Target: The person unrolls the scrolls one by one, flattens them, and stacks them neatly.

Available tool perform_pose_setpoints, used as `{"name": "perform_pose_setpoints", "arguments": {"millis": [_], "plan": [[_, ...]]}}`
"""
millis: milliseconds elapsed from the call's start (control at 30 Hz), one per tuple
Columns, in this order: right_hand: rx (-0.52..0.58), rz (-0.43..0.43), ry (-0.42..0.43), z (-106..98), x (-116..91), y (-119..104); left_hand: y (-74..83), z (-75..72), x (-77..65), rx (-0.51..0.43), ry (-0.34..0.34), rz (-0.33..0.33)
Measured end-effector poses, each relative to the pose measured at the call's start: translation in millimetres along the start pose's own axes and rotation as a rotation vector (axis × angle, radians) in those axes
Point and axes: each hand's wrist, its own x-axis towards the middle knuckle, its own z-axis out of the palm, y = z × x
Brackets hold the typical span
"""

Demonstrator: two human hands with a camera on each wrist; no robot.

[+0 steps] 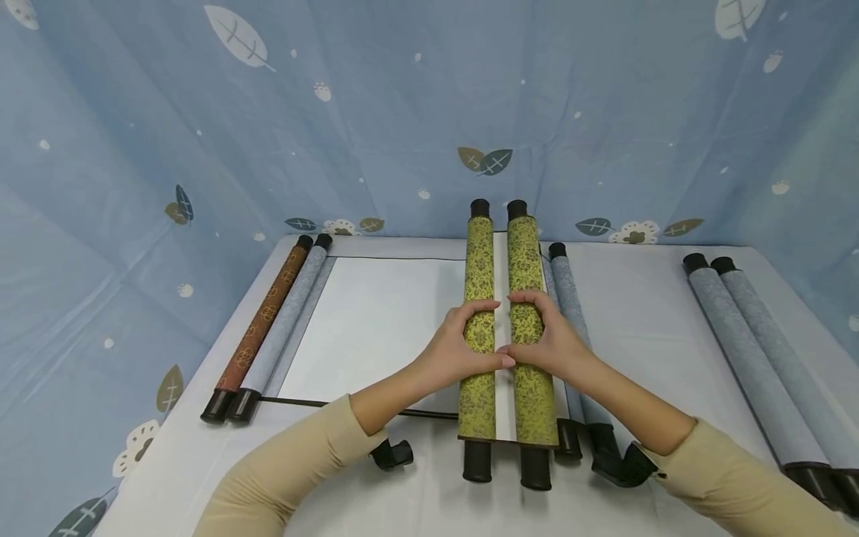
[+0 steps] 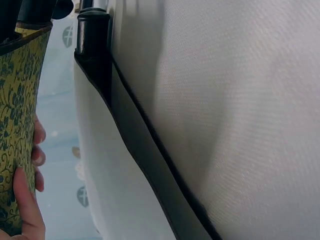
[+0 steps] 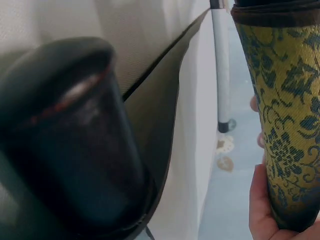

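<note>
A scroll with yellow, dark-flowered backing is rolled from both sides into a left roll [image 1: 478,257] and a right roll [image 1: 526,257], with a narrow white strip between them. Black knobs cap the ends. My left hand [image 1: 458,349] grips the left roll, and my right hand [image 1: 555,341] grips the right one; the thumbs come together over the strip. In each wrist view fingers curl round the yellow backing. The rolls lie above a spread grey-bordered scroll [image 1: 385,321], covering part of its white paper. Its right side is partly hidden by the yellow roll and right forearm.
On the left, a brown patterned roll [image 1: 265,321] lies beside a light grey roll [image 1: 288,317]. Another grey roll [image 1: 572,298] is right of the yellow rolls. Two more grey rolls [image 1: 754,365] lie at the table's right. Blue leaf-printed cloth [image 1: 403,97] hangs behind the table.
</note>
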Motion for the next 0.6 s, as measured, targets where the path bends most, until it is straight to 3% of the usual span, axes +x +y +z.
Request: {"name": "perform_pose_setpoints", "arguments": {"millis": [300, 600], "plan": [[0.004, -0.001, 0.002, -3, 0, 1, -2.1, -6.4, -1.5, 0.012, -0.004, 0.027], [0.03, 0.02, -0.017, -10, -5, -2, -2.3, -10.9, -4.4, 0.015, -0.007, -0.056]]}}
